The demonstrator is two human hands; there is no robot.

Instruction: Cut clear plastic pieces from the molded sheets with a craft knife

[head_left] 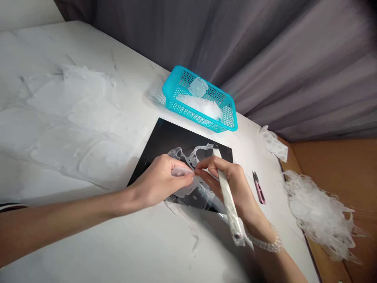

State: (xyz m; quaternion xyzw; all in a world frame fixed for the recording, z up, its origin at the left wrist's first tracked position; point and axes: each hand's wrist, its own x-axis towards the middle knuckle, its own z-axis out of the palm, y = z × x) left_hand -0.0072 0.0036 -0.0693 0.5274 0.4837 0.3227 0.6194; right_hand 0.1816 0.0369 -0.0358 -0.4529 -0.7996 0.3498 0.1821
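My left hand pinches a small translucent plastic piece over a black mat. My right hand meets it fingertip to fingertip and grips a long white craft knife, whose handle runs back along my wrist. A translucent strip of plastic trim curls on the mat just beyond both hands, and more clear pieces lie under them.
A turquoise basket with white plastic pieces stands behind the mat. Pink thread snips lie right of my hand. A heap of plastic trimmings spreads at the right table edge. Clear moulded sheets cover the left. A grey curtain hangs behind.
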